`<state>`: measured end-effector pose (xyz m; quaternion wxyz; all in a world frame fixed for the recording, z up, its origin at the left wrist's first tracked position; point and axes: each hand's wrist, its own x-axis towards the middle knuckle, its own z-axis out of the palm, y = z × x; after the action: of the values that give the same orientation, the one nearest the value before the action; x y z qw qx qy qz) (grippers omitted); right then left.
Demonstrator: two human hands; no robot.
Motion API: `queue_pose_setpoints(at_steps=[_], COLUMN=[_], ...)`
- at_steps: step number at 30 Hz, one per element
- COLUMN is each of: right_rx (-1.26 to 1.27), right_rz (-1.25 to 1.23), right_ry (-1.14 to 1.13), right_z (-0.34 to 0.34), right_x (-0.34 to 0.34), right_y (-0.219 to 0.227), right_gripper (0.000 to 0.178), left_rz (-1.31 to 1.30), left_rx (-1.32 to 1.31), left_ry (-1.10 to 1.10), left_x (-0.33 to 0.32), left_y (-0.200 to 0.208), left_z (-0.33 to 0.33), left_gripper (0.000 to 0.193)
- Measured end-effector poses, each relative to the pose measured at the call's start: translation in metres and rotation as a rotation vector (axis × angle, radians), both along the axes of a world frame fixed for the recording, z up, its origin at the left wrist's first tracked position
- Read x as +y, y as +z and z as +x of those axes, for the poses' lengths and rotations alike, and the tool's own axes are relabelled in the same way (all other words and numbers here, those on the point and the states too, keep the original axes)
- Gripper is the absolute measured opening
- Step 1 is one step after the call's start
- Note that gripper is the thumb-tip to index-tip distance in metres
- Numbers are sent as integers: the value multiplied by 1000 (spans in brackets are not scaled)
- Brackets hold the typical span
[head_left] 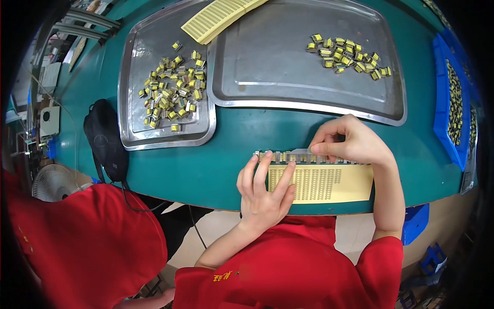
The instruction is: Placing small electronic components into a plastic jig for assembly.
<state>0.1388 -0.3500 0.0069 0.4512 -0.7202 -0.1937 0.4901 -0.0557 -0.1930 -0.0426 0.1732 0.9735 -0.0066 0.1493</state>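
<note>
A row of small yellow-and-metal components (pixel 278 156), which look like little transformers, lies along the top edge of a yellow sheet of printed labels (pixel 355 185). My left hand (pixel 261 198) rests at the row's left part, its fingers spread and their tips touching the components. Above the middle of the row, my right hand (pixel 346 142) pinches a thin, flat, pale grey piece (pixel 300 151) between thumb and fingertips. The piece lies close over the components; its exact kind is too small to make out. My right hand and wrist partly cover the row's right end.
Loose components lie in a left metal tray (pixel 134 92) and a right metal tray (pixel 257 62). A stack of yellow label sheets (pixel 218 18) bridges their far rims. Blue bins (pixel 441 103) stand at right. A black pouch (pixel 104 139) and a person in red (pixel 98 242) are left.
</note>
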Motion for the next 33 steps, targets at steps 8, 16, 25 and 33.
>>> queue_pose_setpoints(at_steps=[8, 16, 25, 33], right_rx=[0, -16, 52, 32], right_rz=[24, -10, 42, 29], right_ry=[23, -55, -73, -62], right_z=[0, -2, 1, 1], right_x=[6, -5, -3, -3], right_y=[-4, -7, -17, -13], right_gripper=[13, 10, 12, 11], left_rz=[32, -26, -105, -97], left_rx=[16, -9, -29, -32], left_ry=[43, 47, 45, 58], left_x=[3, -3, -1, -3], left_y=[1, 0, 1, 0], left_z=[-4, 2, -1, -1], left_gripper=[44, 53, 51, 50])
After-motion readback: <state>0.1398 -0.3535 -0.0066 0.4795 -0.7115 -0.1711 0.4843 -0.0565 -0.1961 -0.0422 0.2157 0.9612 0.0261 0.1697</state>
